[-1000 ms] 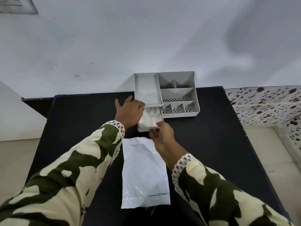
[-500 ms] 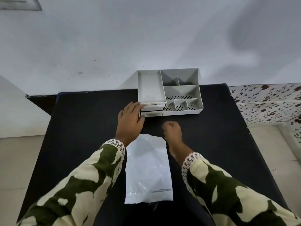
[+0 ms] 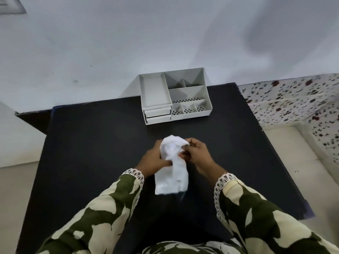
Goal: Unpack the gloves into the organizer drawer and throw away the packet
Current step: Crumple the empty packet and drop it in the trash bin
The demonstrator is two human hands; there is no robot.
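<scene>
The white plastic packet [image 3: 172,169] is bunched up between both hands above the middle of the black table [image 3: 95,143]. My left hand [image 3: 153,160] grips its left side and my right hand [image 3: 197,153] pinches its upper right edge; its top is folded over. The grey organizer [image 3: 174,94] stands at the table's far edge against the wall, with both of its small front drawers [image 3: 157,114] pushed in. The gloves are out of sight.
A white wall rises behind the table. A speckled tiled ledge [image 3: 293,99] lies to the right of the table, and pale floor shows on both sides. My camouflage-patterned sleeves fill the lower part of the view.
The lower drawer, open with white gloves inside a second ago, got pushed shut. Both hands then drew back from the organizer, lifted the flat packet off the table and crumpled it.
</scene>
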